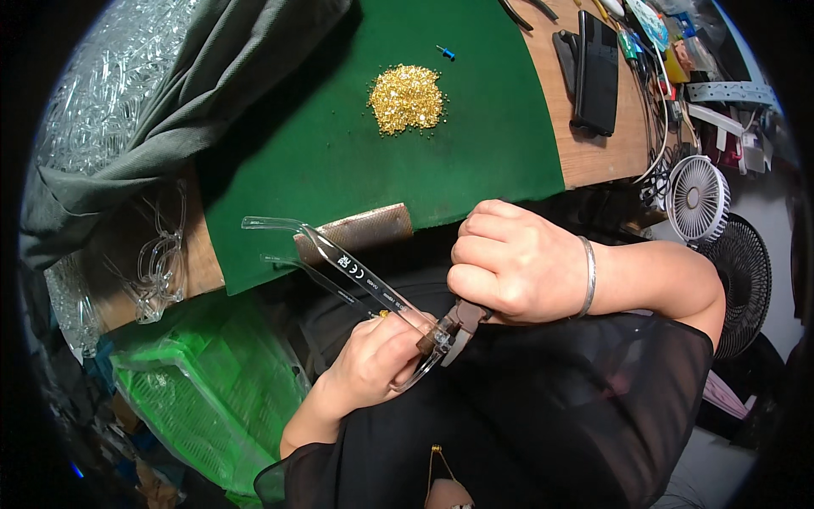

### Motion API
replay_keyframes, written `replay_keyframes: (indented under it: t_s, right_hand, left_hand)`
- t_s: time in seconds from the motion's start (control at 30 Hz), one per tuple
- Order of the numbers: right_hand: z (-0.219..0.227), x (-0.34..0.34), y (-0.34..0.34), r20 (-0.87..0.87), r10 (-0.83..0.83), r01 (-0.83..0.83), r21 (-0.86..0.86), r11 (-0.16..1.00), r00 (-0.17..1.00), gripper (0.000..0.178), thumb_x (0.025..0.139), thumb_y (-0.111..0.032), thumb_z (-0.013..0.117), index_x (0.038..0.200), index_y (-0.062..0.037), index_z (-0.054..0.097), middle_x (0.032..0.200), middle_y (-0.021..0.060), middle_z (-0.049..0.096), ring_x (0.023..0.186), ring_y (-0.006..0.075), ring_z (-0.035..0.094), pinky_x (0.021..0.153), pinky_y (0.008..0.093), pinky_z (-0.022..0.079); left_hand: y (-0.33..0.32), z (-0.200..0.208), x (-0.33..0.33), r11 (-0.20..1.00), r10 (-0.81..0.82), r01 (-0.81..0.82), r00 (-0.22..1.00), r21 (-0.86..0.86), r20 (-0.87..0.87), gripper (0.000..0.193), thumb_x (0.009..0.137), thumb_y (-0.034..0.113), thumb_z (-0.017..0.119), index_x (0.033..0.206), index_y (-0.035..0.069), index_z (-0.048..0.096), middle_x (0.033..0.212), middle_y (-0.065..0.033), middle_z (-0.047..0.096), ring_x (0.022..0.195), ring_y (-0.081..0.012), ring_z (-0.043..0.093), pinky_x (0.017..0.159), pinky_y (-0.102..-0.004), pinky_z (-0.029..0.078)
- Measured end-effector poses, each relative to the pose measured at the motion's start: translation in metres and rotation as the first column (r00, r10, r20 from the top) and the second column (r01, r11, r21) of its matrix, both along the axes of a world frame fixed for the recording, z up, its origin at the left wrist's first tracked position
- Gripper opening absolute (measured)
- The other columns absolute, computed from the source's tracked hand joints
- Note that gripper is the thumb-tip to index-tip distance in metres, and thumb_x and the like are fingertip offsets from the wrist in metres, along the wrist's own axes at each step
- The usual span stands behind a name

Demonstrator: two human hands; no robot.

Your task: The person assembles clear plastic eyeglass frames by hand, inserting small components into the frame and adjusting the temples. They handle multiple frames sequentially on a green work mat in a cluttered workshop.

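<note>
My left hand (371, 363) is closed on a clear plastic glasses frame (354, 269), held just off the table's near edge. The frame's two temples point up and to the left, over the edge. My right hand (509, 263), with a bracelet at the wrist, is closed round pliers (463, 326). The handles are hidden inside the fist. The jaws are at the frame's hinge corner, close to my left fingertips. Whether they grip a part there is too small to tell.
A green mat (297, 153) bears a heap of tiny gold-coloured metal pieces (407, 100) and a blue push pin (446, 53). A textured bar (365, 231) lies along its near edge. More clear frames (159, 263) are at left, above a green crate (191, 407). A phone (596, 72) and fan (697, 199) are right.
</note>
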State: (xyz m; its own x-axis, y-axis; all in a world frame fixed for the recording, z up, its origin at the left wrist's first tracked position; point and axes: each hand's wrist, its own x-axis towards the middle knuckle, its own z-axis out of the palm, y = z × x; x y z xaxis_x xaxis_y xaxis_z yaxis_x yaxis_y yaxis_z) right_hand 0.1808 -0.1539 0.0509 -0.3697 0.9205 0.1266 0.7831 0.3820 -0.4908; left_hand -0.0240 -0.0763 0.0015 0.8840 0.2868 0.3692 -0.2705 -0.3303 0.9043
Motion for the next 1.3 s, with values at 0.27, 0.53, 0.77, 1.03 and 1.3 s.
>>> replay_keyframes:
  t_s: [0.27, 0.53, 0.77, 1.03, 1.3]
  right_hand:
    - [-0.001, -0.007, -0.011, 0.047, -0.091, 0.092, -0.04, 0.995, 0.995, 0.024, 0.065, -0.017, 0.066, 0.063, -0.0064, 0.045, 0.061, 0.0049, 0.045, 0.057, 0.0208, 0.047, 0.055, 0.0311, 0.038]
    - [0.005, -0.004, -0.008, -0.012, -0.106, 0.105, -0.037, 0.994, 0.994, 0.022, 0.061, -0.01, 0.065, 0.077, -0.0039, 0.051, 0.076, 0.0079, 0.05, 0.076, 0.0236, 0.053, 0.079, 0.0418, 0.044]
    - [0.011, -0.004, -0.003, 0.012, -0.074, 0.075, -0.058, 0.996, 0.997, 0.023, 0.063, -0.008, 0.065, 0.082, -0.0039, 0.052, 0.08, 0.0078, 0.051, 0.081, 0.0246, 0.053, 0.084, 0.0451, 0.043]
    - [0.01, 0.002, 0.0, -0.131, -0.025, 0.005, -0.153, 0.988, 0.991, 0.028, 0.06, -0.008, 0.067, 0.082, -0.0039, 0.051, 0.08, 0.0085, 0.05, 0.078, 0.0255, 0.052, 0.079, 0.0382, 0.042]
    - [0.012, 0.004, 0.01, -0.166, -0.004, -0.028, -0.186, 0.982, 0.986, 0.026, 0.063, -0.006, 0.066, 0.084, -0.0034, 0.051, 0.08, 0.0093, 0.049, 0.076, 0.0267, 0.051, 0.073, 0.0376, 0.042]
  left_hand:
    - [-0.004, 0.003, -0.002, 1.0, -0.015, 0.015, 0.998, 0.0, -0.064, 0.04, 0.058, -0.012, 0.059, 0.095, -0.001, 0.049, 0.088, -0.0161, 0.057, 0.073, -0.0304, 0.059, 0.059, -0.0346, 0.049]
    - [-0.003, 0.016, -0.01, 0.971, -0.068, 0.013, 0.972, -0.238, -0.225, 0.037, 0.067, -0.012, 0.062, 0.101, -0.001, 0.052, 0.084, -0.0139, 0.059, 0.069, -0.0247, 0.059, 0.059, -0.0301, 0.048]
    - [-0.01, 0.02, -0.015, 0.897, -0.057, -0.076, 0.957, -0.436, -0.284, 0.035, 0.069, -0.012, 0.062, 0.1, -0.001, 0.052, 0.084, -0.0133, 0.059, 0.068, -0.0234, 0.06, 0.058, -0.0294, 0.048]
    - [-0.011, 0.017, -0.011, 0.92, -0.026, -0.076, 0.967, -0.385, -0.252, 0.033, 0.07, -0.011, 0.061, 0.1, -0.001, 0.052, 0.083, -0.0136, 0.058, 0.065, -0.0216, 0.059, 0.057, -0.0287, 0.047]
    - [-0.006, 0.039, -0.017, 0.532, -0.25, -0.082, 0.936, -0.842, -0.249, 0.035, 0.083, -0.01, 0.048, 0.116, -0.001, 0.043, 0.096, -0.0112, 0.058, 0.07, -0.0097, 0.057, 0.065, -0.0233, 0.049]
